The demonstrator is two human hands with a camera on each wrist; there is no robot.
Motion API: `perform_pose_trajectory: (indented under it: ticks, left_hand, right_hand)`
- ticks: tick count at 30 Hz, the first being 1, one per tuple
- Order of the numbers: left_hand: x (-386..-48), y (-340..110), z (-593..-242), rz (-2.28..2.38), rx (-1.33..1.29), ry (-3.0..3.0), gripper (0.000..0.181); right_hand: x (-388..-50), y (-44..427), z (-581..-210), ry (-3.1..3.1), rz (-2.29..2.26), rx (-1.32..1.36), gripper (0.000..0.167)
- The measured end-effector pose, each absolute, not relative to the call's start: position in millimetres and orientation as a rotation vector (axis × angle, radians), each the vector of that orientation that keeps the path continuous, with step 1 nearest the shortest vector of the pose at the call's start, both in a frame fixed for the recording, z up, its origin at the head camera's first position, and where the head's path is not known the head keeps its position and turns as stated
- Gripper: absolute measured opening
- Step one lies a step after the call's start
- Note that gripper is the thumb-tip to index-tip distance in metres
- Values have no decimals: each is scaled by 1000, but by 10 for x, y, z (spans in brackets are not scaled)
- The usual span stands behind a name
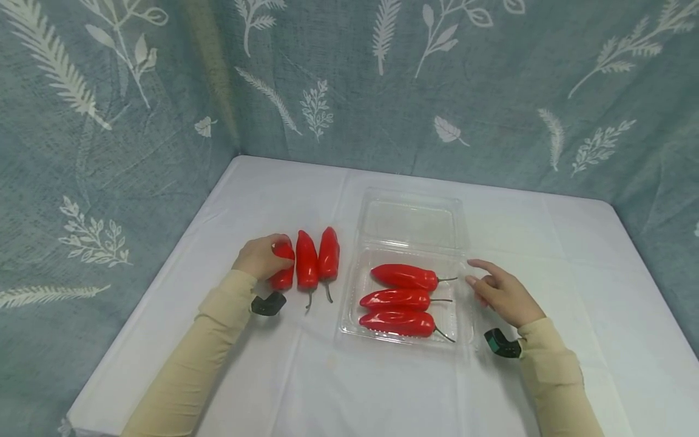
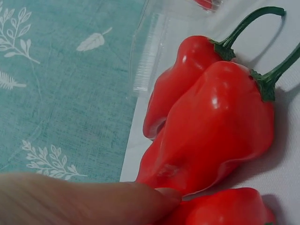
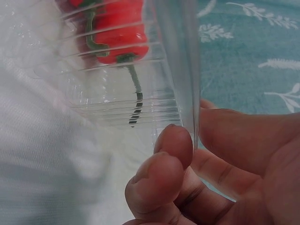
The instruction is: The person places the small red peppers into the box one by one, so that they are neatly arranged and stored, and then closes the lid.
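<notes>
In the head view my left hand (image 1: 258, 260) grips the leftmost red pepper (image 1: 282, 280), thumb and fingers on either side of it. One finger (image 2: 103, 199) lies against that pepper (image 2: 229, 208) in the left wrist view. Beside it lie a second pepper (image 1: 307, 261) and a third pepper (image 1: 329, 255), stems toward me. My right hand (image 1: 505, 297) holds the right edge of a clear plastic clamshell container (image 1: 349, 321); its rim (image 3: 187, 84) passes between the fingers in the right wrist view. Inside lie three peppers, one (image 1: 398, 323) nearest me, stems pointing right.
The container's lid (image 1: 412, 221) lies folded back, away from me. A white cloth (image 1: 349, 388) covers the table. Blue-green leaf-patterned fabric (image 1: 349, 91) hangs behind the table and along its sides. A small dark device (image 1: 267, 304) sits at each wrist.
</notes>
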State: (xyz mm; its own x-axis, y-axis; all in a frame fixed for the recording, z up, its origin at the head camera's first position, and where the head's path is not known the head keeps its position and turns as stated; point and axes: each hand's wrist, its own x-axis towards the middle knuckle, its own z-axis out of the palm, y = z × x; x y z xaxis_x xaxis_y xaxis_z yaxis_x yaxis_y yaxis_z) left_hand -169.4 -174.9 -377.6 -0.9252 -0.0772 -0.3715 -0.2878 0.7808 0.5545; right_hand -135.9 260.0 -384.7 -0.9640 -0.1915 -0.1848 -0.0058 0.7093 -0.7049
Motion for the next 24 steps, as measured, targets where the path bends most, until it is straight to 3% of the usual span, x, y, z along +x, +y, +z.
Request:
perform_pose_trajectory:
  ticks: [13, 24]
  left_hand:
    - [-1696, -1784, -3671, 893, -311, 2719, 69]
    - [-1750, -1619, -3397, 972, -156, 2835, 76]
  right_hand:
    - [-1386, 2606, -3860, 2672, -1087, -164, 53]
    - [-1396, 2605, -3863, 2670, -1092, -138, 52]
